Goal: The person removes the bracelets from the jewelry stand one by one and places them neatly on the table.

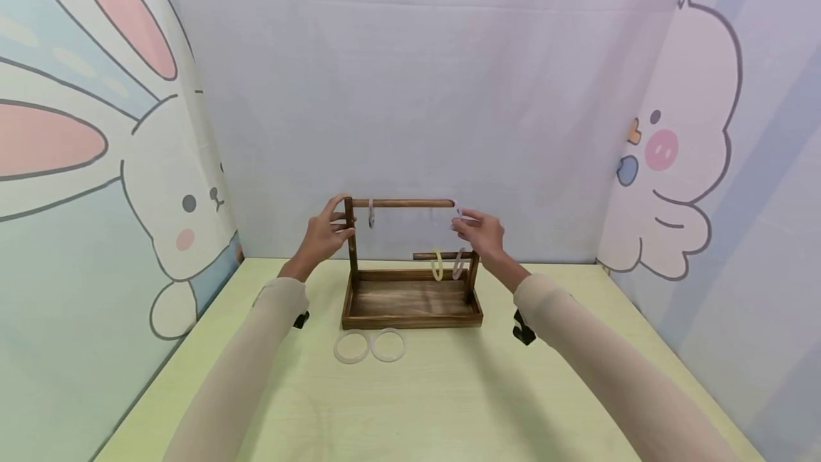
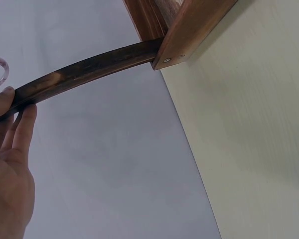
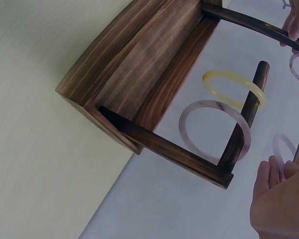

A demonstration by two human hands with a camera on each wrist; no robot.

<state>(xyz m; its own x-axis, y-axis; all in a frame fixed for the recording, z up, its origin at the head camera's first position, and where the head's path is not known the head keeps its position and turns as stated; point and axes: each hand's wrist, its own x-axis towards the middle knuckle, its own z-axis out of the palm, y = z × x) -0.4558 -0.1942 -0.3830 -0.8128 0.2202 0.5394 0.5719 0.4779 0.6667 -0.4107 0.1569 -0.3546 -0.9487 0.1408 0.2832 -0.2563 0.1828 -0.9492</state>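
A dark wooden bangle stand (image 1: 410,321) has a tray base, a long upper rod (image 1: 410,202) and a shorter lower rod (image 1: 423,256). My left hand (image 1: 318,237) grips the stand's left post (image 2: 65,79) near its top, thumb on one side and fingers on the other. At the free right end of the upper rod, my right hand (image 1: 484,234) pinches a pale lavender bangle (image 3: 276,149). The rod's tip is right beside this bangle; whether it passes through is unclear. A marbled bangle (image 1: 371,218) hangs near the left post. On the lower rod hang a yellow bangle (image 3: 224,74) and a greyish-mauve bangle (image 3: 184,124).
Two pale bangles, a left one (image 1: 337,348) and a right one (image 1: 389,360), lie flat on the light table (image 1: 410,412) before the tray. A pale cloth backdrop (image 1: 410,105) stands behind, with cartoon-printed panels at both sides.
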